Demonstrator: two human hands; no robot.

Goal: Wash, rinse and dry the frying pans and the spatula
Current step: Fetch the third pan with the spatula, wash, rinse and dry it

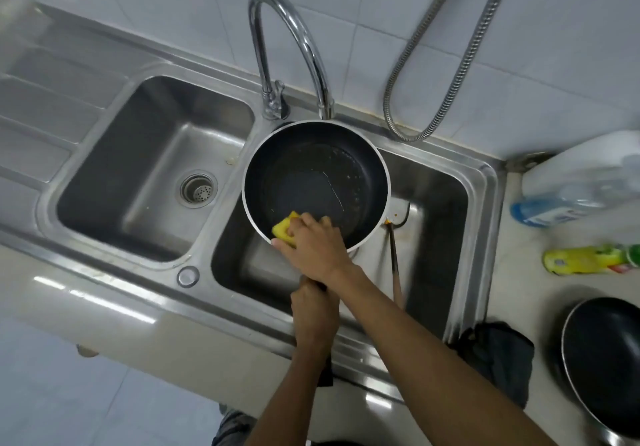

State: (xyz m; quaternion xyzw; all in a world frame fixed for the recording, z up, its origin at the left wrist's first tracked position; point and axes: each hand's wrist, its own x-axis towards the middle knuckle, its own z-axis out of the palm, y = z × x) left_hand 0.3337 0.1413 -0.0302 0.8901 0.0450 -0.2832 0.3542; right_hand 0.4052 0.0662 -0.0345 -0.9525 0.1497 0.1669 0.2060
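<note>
Frying pan (322, 175) points its handle into left hand (313, 310).

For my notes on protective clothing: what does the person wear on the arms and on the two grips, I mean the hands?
The right grip and the left grip are bare hands, no gloves. The right forearm and the left forearm are bare as far as the picture shows: no sleeve, watch or bracelet. No ring shows on the visible fingers, though they are slightly blurred.

Black frying pan (322, 168) with a white rim, yellow sponge (284, 229), steel-grey sink (152, 168).
</note>
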